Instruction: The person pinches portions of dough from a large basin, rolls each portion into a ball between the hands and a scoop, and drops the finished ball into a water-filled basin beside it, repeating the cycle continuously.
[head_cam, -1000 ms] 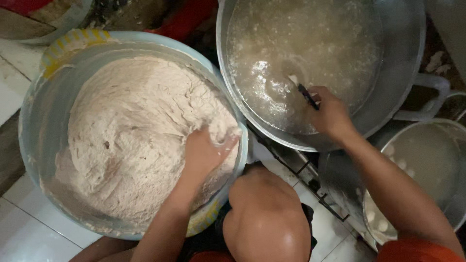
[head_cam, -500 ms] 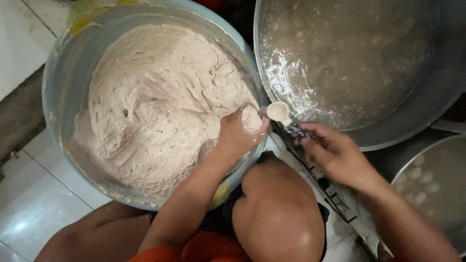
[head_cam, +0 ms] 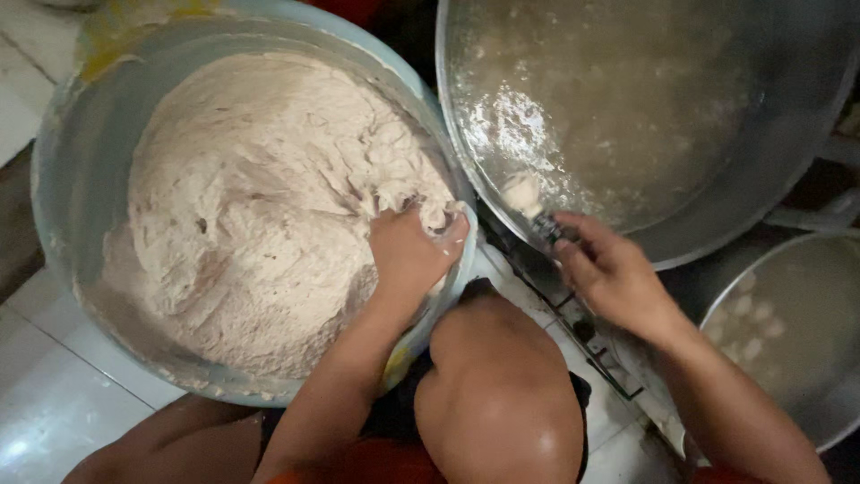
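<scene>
Head view, looking straight down. The left hand (head_cam: 408, 255) is digging into the pale, sticky dough (head_cam: 260, 206) at the near right edge of the big light-blue basin (head_cam: 54, 170), fingers curled and clenched around a lump of it, fingertips smeared. The dough is filling most of the basin and is lying heaped, with a torn, stringy surface beside the hand.

The right hand (head_cam: 609, 273) is gripping the dark handle of a spoon (head_cam: 528, 202), whose bowl is carrying a pale blob and is sitting at the near rim of the wide metal pan (head_cam: 788, 161). The pan is holding cloudy, bubbling liquid.

A second metal pot (head_cam: 806, 358) is standing at lower right, with small whitish pieces lying in liquid. A bare knee (head_cam: 497, 394) is showing between the two forearms. Pale tiled floor (head_cam: 54, 394) is lying beneath the basin at lower left.
</scene>
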A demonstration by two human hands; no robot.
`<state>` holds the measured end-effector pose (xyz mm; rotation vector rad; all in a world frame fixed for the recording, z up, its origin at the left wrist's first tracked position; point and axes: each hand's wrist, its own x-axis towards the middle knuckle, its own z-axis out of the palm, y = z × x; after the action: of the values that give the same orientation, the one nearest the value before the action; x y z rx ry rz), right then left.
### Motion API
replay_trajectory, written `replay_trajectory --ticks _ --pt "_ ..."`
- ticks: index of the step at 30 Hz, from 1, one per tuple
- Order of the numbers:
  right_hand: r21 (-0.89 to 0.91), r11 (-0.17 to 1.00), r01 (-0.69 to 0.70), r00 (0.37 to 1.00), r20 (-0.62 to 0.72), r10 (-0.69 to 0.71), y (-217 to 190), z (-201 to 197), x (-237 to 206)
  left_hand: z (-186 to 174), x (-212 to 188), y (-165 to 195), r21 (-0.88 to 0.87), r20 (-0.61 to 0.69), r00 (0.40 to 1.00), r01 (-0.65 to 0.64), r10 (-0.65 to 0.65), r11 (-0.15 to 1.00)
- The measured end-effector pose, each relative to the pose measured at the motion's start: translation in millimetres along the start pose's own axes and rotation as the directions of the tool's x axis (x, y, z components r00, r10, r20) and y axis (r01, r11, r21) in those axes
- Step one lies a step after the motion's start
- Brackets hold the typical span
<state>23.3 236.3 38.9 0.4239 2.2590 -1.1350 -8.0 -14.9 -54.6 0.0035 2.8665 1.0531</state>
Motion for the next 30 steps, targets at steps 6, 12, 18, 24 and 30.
replay_trajectory --ticks 6,12,18,24,30 --pt "-0.153 0.988 0.034 0.982 -0.177 -0.061 17 -20 10 -1 -3 -9 -0.167 -0.09 0.987 -0.147 0.133 0.975" --pt "0.167 0.986 0.018 0.999 0.045 -0.026 -4 15 2 7 -10 -2 -0.445 -0.159 0.986 -0.113 0.046 0.889" --pt "-0.13 0.976 0.175 0.983 0.08 -0.165 -39 38 -12 10 -12 -1 -0.45 -0.048 0.997 -0.071 0.055 0.89" --pt "0.315 0.949 -0.007 0.95 0.299 -0.092 -34 32 -11 13 -10 -2 -0.223 -0.074 0.997 -0.027 0.011 0.974" --pt "0.225 0.974 -0.01 0.994 0.104 -0.014 0 11 -5 5 -12 2 -0.064 -0.086 0.996 -0.031 0.026 0.997"
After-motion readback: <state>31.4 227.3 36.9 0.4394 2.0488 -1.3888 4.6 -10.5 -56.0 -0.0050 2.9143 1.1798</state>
